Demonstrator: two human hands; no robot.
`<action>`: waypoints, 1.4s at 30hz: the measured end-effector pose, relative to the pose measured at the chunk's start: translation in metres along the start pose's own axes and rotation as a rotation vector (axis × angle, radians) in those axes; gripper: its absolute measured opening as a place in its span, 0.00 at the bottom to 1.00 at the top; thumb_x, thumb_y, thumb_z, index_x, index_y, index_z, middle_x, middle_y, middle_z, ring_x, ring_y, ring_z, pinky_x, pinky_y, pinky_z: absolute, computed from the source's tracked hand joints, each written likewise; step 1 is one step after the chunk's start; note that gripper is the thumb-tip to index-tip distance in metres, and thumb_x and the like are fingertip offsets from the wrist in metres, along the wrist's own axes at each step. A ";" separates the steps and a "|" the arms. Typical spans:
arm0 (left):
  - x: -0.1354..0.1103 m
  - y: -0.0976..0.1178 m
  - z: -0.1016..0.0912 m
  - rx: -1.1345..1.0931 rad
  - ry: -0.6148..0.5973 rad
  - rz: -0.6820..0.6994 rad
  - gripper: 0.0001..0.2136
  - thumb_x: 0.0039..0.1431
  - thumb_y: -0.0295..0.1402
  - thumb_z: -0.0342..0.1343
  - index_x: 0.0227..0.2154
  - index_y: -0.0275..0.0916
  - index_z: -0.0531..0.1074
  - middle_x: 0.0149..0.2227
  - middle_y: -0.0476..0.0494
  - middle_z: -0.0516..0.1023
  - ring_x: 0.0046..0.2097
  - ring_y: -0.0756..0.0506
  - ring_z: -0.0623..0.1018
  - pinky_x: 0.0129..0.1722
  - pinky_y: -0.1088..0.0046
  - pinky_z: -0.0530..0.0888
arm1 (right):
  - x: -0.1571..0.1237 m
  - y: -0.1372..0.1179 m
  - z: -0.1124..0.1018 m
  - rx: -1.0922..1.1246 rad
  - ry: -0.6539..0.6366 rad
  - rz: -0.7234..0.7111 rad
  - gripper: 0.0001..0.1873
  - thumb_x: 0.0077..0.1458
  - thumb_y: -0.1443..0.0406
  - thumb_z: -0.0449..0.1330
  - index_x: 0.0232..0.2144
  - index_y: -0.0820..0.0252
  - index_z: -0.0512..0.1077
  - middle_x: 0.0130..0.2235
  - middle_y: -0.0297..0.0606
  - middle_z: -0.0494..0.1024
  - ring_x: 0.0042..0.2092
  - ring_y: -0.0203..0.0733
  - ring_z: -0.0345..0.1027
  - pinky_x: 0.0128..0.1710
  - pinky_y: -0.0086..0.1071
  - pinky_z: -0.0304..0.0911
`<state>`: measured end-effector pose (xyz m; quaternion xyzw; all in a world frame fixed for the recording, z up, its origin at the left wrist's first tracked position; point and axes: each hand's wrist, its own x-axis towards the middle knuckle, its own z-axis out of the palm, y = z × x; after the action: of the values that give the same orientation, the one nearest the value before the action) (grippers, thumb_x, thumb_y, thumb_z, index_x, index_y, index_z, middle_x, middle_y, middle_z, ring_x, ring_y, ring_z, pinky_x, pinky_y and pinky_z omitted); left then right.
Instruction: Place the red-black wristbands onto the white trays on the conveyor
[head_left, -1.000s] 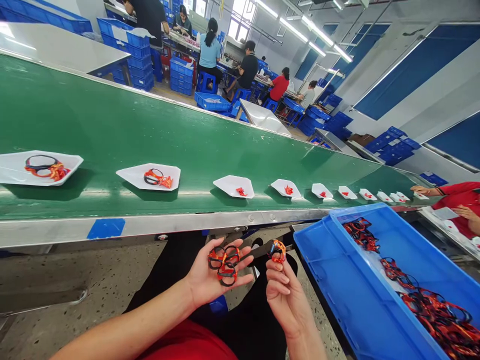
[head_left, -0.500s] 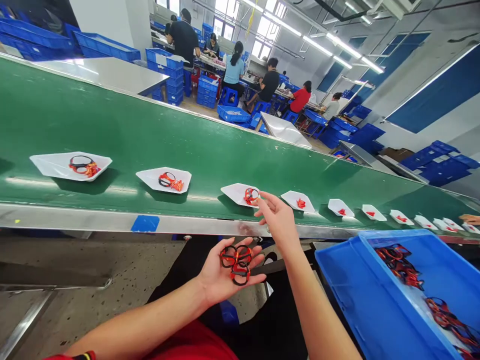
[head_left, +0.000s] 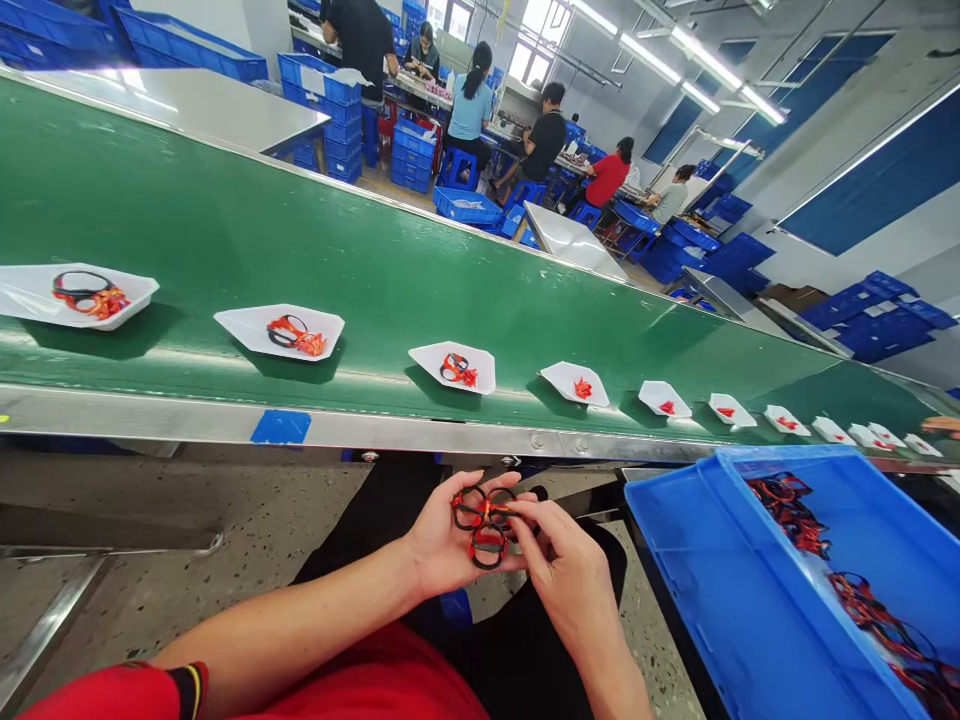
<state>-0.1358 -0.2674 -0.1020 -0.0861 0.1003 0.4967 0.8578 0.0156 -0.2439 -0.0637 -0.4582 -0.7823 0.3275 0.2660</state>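
**Seated worker's hands at a conveyor line, head-camera view.** Far left of the hands, a speckled concrete floor (head_left: 247, 510) lies below the steel edge of a green conveyor belt (head_left: 375, 270); a patch of blue tape (head_left: 280, 427) marks that edge ahead of the left hand. Along the belt, white plates run from left to right. The plate (head_left: 142, 290) farthest left of the hands and the next plate (head_left: 232, 325) carry black rings with orange-red parts. The plate (head_left: 480, 372) just ahead of the hands carries one ring and a red piece. The plates beyond, ahead of and to the right of the right hand, carry small red pieces.

At the lower left, a red sleeve (head_left: 112, 695) ends on the bare forearm of the left hand (head_left: 442, 530). This hand lies palm up and partly open, with a bundle of black-and-orange bands (head_left: 484, 520) resting on it. The right hand (head_left: 570, 570) is curled over from the right, its fingertips (head_left: 521, 520) pinching the bundle. Both hands are above a lap in black trousers (head_left: 375, 500).

Right of the right hand, a blue plastic crate (head_left: 660, 560) holds tangled black-and-orange bands (head_left: 787, 515). Beyond it, a co-worker's hand (head_left: 941, 425) shows at the frame edge.
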 end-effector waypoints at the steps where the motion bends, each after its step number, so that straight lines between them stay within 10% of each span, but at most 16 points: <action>1: 0.000 -0.001 0.000 -0.007 -0.007 -0.002 0.18 0.56 0.38 0.51 0.48 0.38 0.70 0.47 0.37 0.76 0.47 0.38 0.75 0.51 0.50 0.63 | 0.000 0.002 -0.001 0.091 0.017 0.060 0.07 0.53 0.61 0.60 0.35 0.52 0.76 0.34 0.37 0.76 0.29 0.37 0.68 0.29 0.28 0.64; 9: 0.001 -0.003 -0.004 -0.047 0.012 -0.034 0.18 0.56 0.37 0.51 0.48 0.37 0.70 0.53 0.35 0.71 0.57 0.35 0.67 0.55 0.46 0.58 | -0.010 0.015 -0.006 1.400 0.076 0.640 0.10 0.46 0.63 0.66 0.28 0.63 0.71 0.23 0.25 0.63 0.17 0.19 0.44 0.11 0.12 0.43; 15: 0.004 -0.003 -0.007 -0.052 0.044 -0.044 0.18 0.56 0.37 0.52 0.48 0.36 0.69 0.52 0.34 0.72 0.58 0.36 0.66 0.56 0.46 0.58 | -0.010 0.024 -0.004 1.703 0.045 0.688 0.08 0.48 0.69 0.64 0.27 0.62 0.66 0.23 0.25 0.63 0.17 0.19 0.49 0.11 0.11 0.48; 22: 0.006 -0.001 -0.005 -0.066 0.108 -0.014 0.17 0.55 0.36 0.53 0.46 0.34 0.70 0.48 0.33 0.75 0.51 0.37 0.73 0.55 0.47 0.60 | 0.005 0.016 -0.006 1.316 0.136 0.585 0.10 0.47 0.63 0.65 0.28 0.62 0.69 0.23 0.25 0.62 0.17 0.20 0.47 0.12 0.13 0.46; 31: 0.002 0.006 0.003 -0.077 0.152 0.051 0.15 0.54 0.38 0.53 0.41 0.34 0.73 0.43 0.35 0.77 0.46 0.38 0.76 0.54 0.48 0.61 | 0.120 -0.014 -0.032 0.622 0.295 0.234 0.22 0.43 0.56 0.65 0.40 0.62 0.72 0.30 0.33 0.73 0.22 0.28 0.60 0.15 0.21 0.53; 39: 0.003 0.011 -0.003 -0.061 0.120 0.085 0.14 0.55 0.36 0.52 0.39 0.32 0.74 0.40 0.35 0.79 0.42 0.41 0.77 0.48 0.60 0.68 | 0.017 -0.017 0.001 0.127 -0.125 0.029 0.13 0.52 0.61 0.61 0.41 0.52 0.74 0.27 0.32 0.72 0.22 0.31 0.59 0.21 0.25 0.57; 42: 0.006 0.007 -0.003 -0.039 0.155 0.063 0.14 0.54 0.37 0.52 0.38 0.33 0.74 0.40 0.35 0.78 0.44 0.40 0.77 0.43 0.67 0.69 | -0.014 -0.006 0.012 0.023 -0.076 -0.039 0.11 0.51 0.64 0.61 0.39 0.49 0.76 0.30 0.34 0.74 0.23 0.32 0.60 0.24 0.28 0.59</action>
<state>-0.1394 -0.2600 -0.1072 -0.1381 0.1594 0.5170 0.8296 0.0097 -0.2616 -0.0684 -0.4272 -0.7968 0.3486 0.2474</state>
